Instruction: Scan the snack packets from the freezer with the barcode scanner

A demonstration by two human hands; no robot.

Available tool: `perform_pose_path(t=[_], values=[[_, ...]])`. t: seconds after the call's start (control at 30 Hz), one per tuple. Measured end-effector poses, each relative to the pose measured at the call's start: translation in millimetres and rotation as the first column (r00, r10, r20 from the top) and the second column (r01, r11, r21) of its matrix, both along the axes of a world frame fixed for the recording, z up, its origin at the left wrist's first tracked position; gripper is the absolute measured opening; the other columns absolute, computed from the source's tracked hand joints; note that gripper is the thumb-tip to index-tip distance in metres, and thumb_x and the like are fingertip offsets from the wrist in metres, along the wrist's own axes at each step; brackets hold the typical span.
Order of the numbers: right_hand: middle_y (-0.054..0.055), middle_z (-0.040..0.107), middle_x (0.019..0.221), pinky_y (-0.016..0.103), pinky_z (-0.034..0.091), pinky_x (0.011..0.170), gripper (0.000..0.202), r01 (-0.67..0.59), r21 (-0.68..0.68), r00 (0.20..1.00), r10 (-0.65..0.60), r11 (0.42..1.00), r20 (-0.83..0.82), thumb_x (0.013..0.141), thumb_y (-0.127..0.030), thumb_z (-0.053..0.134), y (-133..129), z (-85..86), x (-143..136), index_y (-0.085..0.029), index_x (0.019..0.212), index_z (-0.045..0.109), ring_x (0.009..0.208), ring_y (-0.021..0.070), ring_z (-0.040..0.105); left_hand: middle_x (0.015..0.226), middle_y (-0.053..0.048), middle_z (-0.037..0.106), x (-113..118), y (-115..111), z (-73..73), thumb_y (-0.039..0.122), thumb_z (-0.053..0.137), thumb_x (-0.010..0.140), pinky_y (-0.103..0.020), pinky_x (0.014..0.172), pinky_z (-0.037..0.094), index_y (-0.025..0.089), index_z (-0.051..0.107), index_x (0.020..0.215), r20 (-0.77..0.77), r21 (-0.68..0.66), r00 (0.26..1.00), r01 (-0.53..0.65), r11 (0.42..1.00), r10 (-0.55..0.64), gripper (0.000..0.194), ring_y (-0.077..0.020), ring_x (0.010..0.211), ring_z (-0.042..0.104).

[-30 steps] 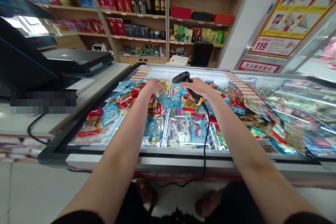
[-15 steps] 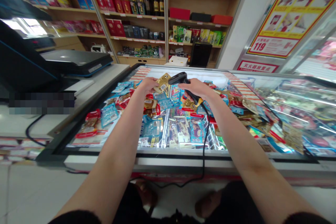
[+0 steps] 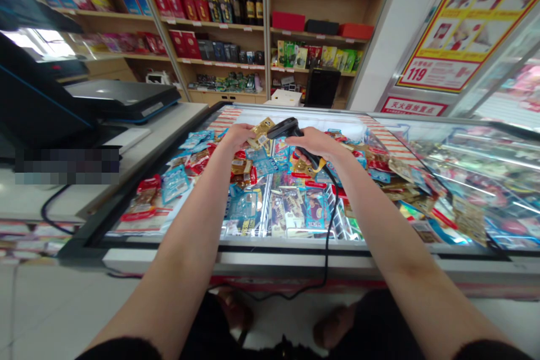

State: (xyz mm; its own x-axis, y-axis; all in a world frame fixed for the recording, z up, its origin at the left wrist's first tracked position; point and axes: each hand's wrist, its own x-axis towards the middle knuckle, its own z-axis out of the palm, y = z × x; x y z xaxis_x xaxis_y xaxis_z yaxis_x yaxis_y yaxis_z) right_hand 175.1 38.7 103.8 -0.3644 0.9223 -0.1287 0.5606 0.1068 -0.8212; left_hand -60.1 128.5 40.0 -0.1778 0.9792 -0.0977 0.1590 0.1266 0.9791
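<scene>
Over the glass-topped freezer, my left hand [image 3: 241,136] is closed on the edge of a gold packet [image 3: 262,131]. A black barcode scanner [image 3: 283,127] with a yellow part at its handle's end is gripped in my right hand [image 3: 311,143]. The scanner's head points left and sits close to the packet's right side, above its printed label. From the handle a black cable [image 3: 332,219] hangs down over the freezer's front edge. Beneath both hands lie blue, red and gold snack packets, among them a blue packet [image 3: 175,184] and a red one [image 3: 145,197] at the left.
To the left stands a counter [image 3: 169,134] with a weighing scale [image 3: 126,95] and a dark machine. More packets [image 3: 422,202] lie on the glass at the right. Shelves [image 3: 219,25] with bottles and boxes are behind the freezer. A yellow and red poster [image 3: 468,22] hangs at the upper right.
The scanner's head has tilted and shifted slightly left, nearer the gold packet. My left hand has hardly moved.
</scene>
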Motion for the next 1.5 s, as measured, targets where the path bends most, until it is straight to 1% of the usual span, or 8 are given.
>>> perform_pose_path(t=[0.37,0.53,0.7,0.87,1.07,1.27,1.4,1.5], values=[[0.004,0.05,0.046,0.028,0.04,0.045,0.031,-0.028,0.009,0.999,0.028,1.0,0.029,0.094,-0.024,0.057,-1.9,2.2,0.9,-0.016,0.064,0.057,0.044,0.0141,0.048,0.067,-0.001,0.07,2.1,-2.5,0.7,0.003,0.078,0.063,-0.026,0.07,0.058,0.014,0.069,0.09,-0.021,0.007,1.0,-0.008,1.0,0.009,0.03,-0.0164,0.066,0.072],[0.005,0.051,0.046,0.028,0.04,0.045,0.032,-0.037,0.009,0.999,0.037,0.999,0.016,0.094,-0.024,0.057,0.2,0.2,1.9,-0.017,0.063,0.056,0.043,0.0137,0.047,0.068,-0.001,0.07,2.9,-2.3,0.1,0.004,0.079,0.062,-0.027,0.071,0.059,0.015,0.068,0.089,-0.004,0.01,1.0,-0.027,1.0,0.027,0.031,-0.0176,0.069,0.072],[0.003,0.05,0.045,0.027,0.04,0.045,0.036,-0.036,0.009,0.999,0.036,0.999,0.017,0.094,-0.024,0.057,0.6,0.7,3.2,-0.018,0.059,0.053,0.041,0.0123,0.046,0.066,0.002,0.068,4.0,-3.7,1.3,0.001,0.074,0.065,-0.026,0.07,0.058,0.014,0.068,0.092,-0.001,0.006,1.0,-0.023,1.0,0.023,0.031,-0.0137,0.062,0.068],[0.004,0.052,0.045,0.026,0.041,0.046,0.037,-0.041,0.005,0.999,0.041,0.999,-0.019,0.093,-0.027,0.062,2.5,0.7,7.0,-0.019,0.059,0.052,0.04,0.0119,0.046,0.066,0.002,0.067,6.3,-5.6,2.4,0.001,0.074,0.066,-0.025,0.07,0.058,0.014,0.07,0.096,-0.023,0.007,0.999,-0.033,0.999,0.033,0.033,-0.0136,0.062,0.068],[0.005,0.055,0.048,0.027,0.041,0.044,0.033,-0.021,0.0,0.999,0.021,1.0,-0.032,0.091,-0.032,0.064,14.3,-5.0,16.3,-0.019,0.062,0.055,0.041,0.0135,0.048,0.07,0.0,0.071,14.2,-5.0,1.9,0.002,0.074,0.068,-0.024,0.073,0.058,0.013,0.071,0.097,0.009,0.019,1.0,0.008,1.0,-0.008,0.031,-0.014,0.068,0.072],[0.004,0.055,0.049,0.028,0.041,0.044,0.029,0.126,0.078,0.99,-0.121,0.989,-0.071,0.087,-0.032,0.071,21.7,3.4,41.2,-0.019,0.066,0.056,0.041,0.0149,0.049,0.074,-0.003,0.072,42.4,-2.1,4.6,0.0,0.072,0.07,-0.025,0.078,0.059,0.011,0.07,0.101,0.087,0.043,0.992,0.089,0.995,-0.092,0.033,-0.0153,0.076,0.074],[0.003,0.057,0.053,0.028,0.042,0.044,0.023,0.298,0.084,0.949,-0.285,0.951,-0.138,0.089,-0.028,0.07,24.0,13.0,68.5,-0.019,0.074,0.056,0.043,0.0148,0.051,0.071,-0.002,0.071,77.4,0.8,9.1,-0.005,0.065,0.07,-0.028,0.08,0.059,0.011,0.067,0.103,0.152,0.056,0.981,0.112,0.992,-0.119,0.036,-0.0171,0.076,0.074],[0.003,0.057,0.053,0.027,0.042,0.044,0.02,0.387,0.099,0.915,-0.37,0.917,-0.16,0.089,-0.03,0.071,24.9,15.7,88.7,-0.018,0.079,0.058,0.045,0.0156,0.053,0.071,-0.003,0.071,108.9,2.9,9.6,-0.004,0.067,0.07,-0.031,0.08,0.06,0.01,0.065,0.108,0.164,0.079,0.975,0.14,0.987,-0.152,0.041,-0.0188,0.075,0.074]])
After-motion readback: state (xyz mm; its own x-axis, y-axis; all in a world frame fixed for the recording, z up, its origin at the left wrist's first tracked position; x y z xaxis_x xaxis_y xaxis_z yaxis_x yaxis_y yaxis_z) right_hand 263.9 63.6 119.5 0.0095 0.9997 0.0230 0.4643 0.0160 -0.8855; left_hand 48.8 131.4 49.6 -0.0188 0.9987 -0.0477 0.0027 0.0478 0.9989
